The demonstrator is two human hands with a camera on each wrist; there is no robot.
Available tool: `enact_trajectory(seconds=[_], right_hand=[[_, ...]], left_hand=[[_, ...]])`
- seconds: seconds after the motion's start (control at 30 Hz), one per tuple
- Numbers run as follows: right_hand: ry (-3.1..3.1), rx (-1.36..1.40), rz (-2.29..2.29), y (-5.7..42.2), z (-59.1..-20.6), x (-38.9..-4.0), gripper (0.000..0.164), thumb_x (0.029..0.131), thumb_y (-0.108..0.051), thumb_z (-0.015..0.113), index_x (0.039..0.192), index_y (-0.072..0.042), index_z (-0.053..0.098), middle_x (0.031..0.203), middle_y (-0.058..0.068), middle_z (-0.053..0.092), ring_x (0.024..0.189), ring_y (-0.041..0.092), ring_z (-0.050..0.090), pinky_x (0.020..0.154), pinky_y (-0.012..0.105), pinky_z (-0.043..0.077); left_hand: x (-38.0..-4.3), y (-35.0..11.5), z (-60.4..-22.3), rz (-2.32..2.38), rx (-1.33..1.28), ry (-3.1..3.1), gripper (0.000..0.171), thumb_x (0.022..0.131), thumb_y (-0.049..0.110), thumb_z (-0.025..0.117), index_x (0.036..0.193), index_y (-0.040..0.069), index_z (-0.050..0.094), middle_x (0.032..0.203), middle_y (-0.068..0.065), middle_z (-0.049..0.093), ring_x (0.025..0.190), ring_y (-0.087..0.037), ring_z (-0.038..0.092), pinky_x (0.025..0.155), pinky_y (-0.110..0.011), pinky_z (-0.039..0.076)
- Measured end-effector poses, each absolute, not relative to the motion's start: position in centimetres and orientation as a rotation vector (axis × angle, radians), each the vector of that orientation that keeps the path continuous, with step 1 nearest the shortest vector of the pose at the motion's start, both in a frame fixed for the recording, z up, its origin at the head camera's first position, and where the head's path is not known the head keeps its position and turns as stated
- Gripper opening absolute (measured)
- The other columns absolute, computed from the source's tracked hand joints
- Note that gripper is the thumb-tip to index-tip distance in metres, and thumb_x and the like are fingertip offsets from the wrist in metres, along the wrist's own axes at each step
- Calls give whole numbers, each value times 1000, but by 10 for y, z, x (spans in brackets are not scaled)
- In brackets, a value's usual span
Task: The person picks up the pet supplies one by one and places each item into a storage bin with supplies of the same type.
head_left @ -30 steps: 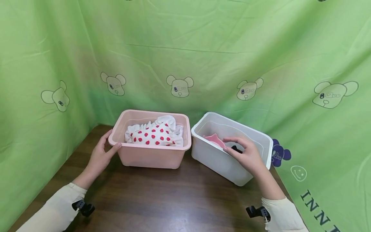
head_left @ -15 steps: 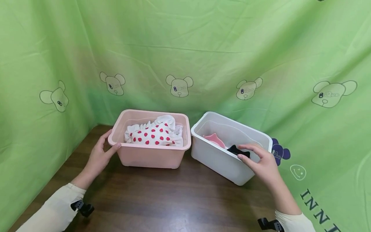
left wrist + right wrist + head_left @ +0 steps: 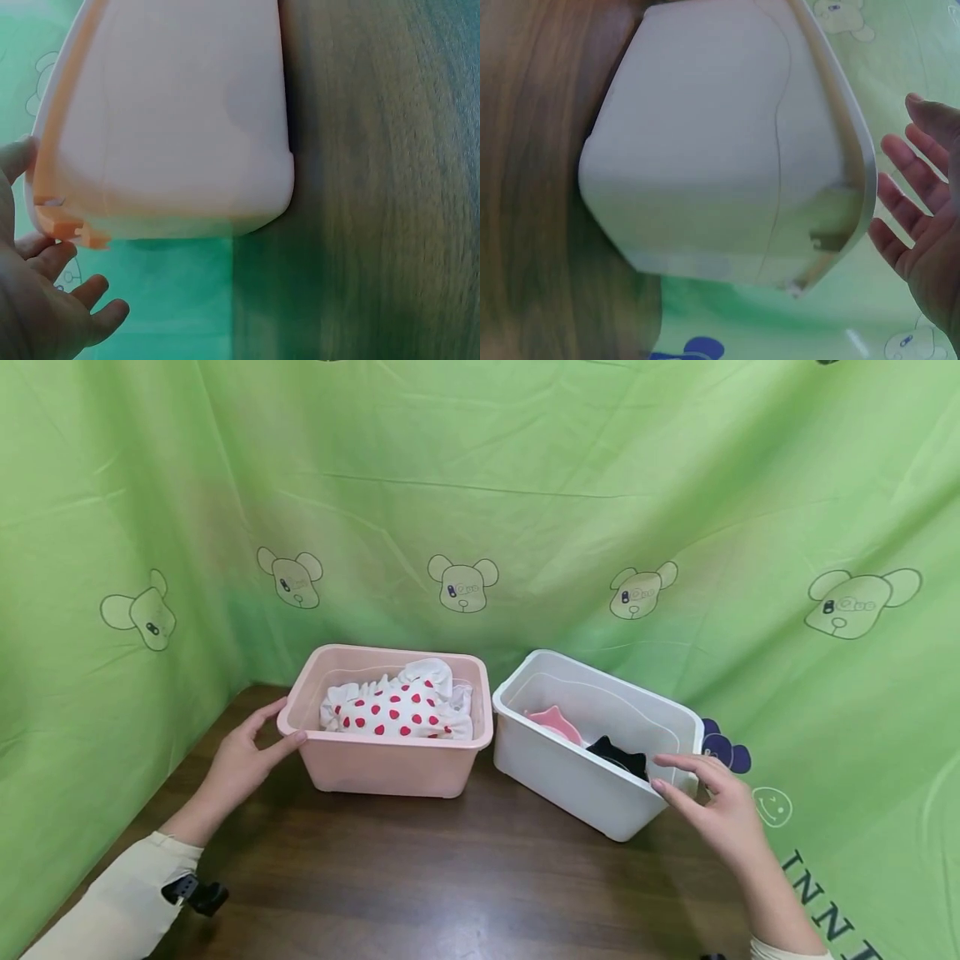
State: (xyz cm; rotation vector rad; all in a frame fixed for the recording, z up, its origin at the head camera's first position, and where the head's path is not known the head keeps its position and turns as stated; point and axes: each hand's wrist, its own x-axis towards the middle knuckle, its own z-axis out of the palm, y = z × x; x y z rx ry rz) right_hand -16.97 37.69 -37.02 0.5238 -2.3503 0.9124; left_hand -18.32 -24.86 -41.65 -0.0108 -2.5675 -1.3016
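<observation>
A pink plastic bin (image 3: pixel 390 768) stands on the left of the table, holding a ruffled white cloth (image 3: pixel 393 706) with red spots. My left hand (image 3: pixel 238 760) is at its left front corner, thumb in front and fingers along the side; in the left wrist view the fingers are loosely extended at the rim. Angled on the right is a white bin (image 3: pixel 570 781). Inside it lie a pink item (image 3: pixel 557 724) and a black item (image 3: pixel 615 755), both with pointed edges and partly hidden by the wall. My right hand (image 3: pixel 723 810) hovers near its right front corner, fingers spread, holding nothing.
The bins stand side by side on a dark wooden table (image 3: pixel 420 868), with a narrow gap between them. A green curtain (image 3: pixel 375 510) with bear drawings hangs close behind and along both sides.
My right hand has withdrawn from inside the white bin, over the black item, to the bin's right corner. My left hand has shifted slightly left and stays at the pink bin.
</observation>
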Motion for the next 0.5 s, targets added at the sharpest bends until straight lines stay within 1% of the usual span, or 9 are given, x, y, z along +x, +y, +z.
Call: enact_trajectory(seconds=[0.03,0.1,0.2,0.27,0.3,0.37,0.43,0.5], right_hand=[[-2352,519,905,379,-371,-169,40,78,4,85,114,-10,77,111,-6,74,102,-5,54,81,11,39],[-2359,503,891,385,-372,-166,39,78,4,85,114,-10,77,111,-7,74,106,-8,53,88,7,37],[-2378,472,867,394,-374,-163,39,79,2,85,115,-10,77,114,-15,71,112,-12,50,96,3,32],[-2392,450,841,399,-376,-162,39,80,0,85,116,-10,76,113,-20,68,111,-14,49,97,2,30],[-2400,439,828,402,-376,-161,38,80,-1,85,116,-11,76,114,-20,68,112,-14,48,97,1,29],[-2406,428,807,406,-377,-159,38,81,-2,85,116,-11,76,113,-14,70,112,-14,47,96,1,28],[-2402,426,786,411,-378,-157,38,80,-2,86,116,-11,76,112,-3,72,111,-15,47,96,1,28],[-2392,429,767,415,-379,-155,40,77,0,86,115,-11,77,112,5,73,111,-15,47,96,1,27]], left_hand=[[-183,-250,-415,-1290,-12,-2576,79,95,51,69,158,13,41,156,-21,45,139,-47,43,104,-69,38],[-182,-251,-413,-1262,-22,-2587,78,95,53,69,157,13,43,157,-21,45,139,-48,43,103,-70,39],[-180,-253,-410,-1226,-35,-2601,76,95,54,68,155,13,46,156,-21,45,139,-48,44,102,-70,40],[-179,-255,-408,-1217,-37,-2609,75,95,54,68,154,13,47,156,-21,46,140,-48,42,102,-72,38],[-178,-257,-408,-1212,-36,-2613,75,95,55,67,154,13,48,156,-21,46,141,-48,41,102,-73,37],[-177,-260,-408,-1202,-42,-2616,73,95,55,67,152,13,49,155,-20,48,142,-48,40,103,-74,36],[-176,-263,-409,-1182,-52,-2617,71,96,54,66,151,12,51,153,-19,51,142,-47,41,102,-76,35],[-174,-267,-410,-1140,-69,-2613,68,97,52,66,148,11,53,150,-19,54,140,-47,43,101,-75,36]])
